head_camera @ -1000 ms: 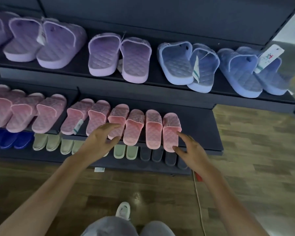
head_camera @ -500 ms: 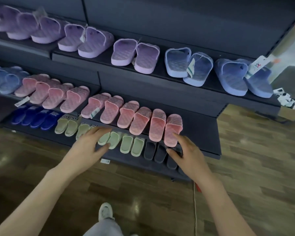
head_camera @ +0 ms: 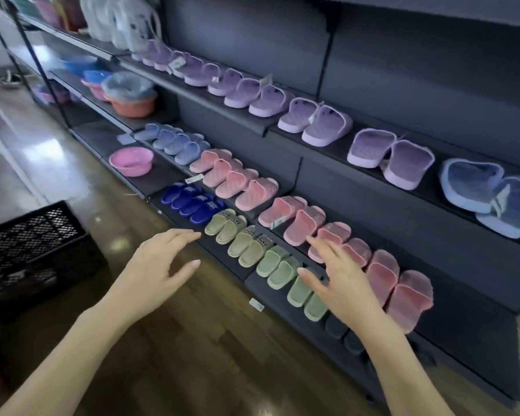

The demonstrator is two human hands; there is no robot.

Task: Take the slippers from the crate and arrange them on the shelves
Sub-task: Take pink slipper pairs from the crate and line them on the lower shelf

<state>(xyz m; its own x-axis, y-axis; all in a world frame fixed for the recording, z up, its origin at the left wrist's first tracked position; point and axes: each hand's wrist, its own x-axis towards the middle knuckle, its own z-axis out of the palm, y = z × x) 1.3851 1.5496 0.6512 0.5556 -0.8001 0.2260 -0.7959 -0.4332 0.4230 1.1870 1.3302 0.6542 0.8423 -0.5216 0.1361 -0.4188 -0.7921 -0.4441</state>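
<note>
A black mesh crate (head_camera: 33, 253) stands on the floor at the left. Pink slippers (head_camera: 385, 277) line the middle shelf (head_camera: 469, 319). Green slippers (head_camera: 279, 265), navy slippers (head_camera: 192, 202) and dark grey ones fill the bottom shelf. Purple slippers (head_camera: 315, 121) and blue slippers (head_camera: 490, 193) sit on the upper shelf. My left hand (head_camera: 156, 265) hovers over the floor in front of the bottom shelf, fingers spread, holding nothing. My right hand (head_camera: 339, 283) hovers with straight fingers over the green and pink slippers, empty.
Plastic basins sit further left on the shelves: a pink one (head_camera: 131, 160), an orange one (head_camera: 132, 105) and blue ones. Wrapped white goods stand on the top shelf (head_camera: 123, 22). The wooden floor (head_camera: 192, 355) runs along the shelf front.
My view has swung left, bringing the crate and basins into sight. Both hands have drawn back from the pink slippers and drifted left, still empty.
</note>
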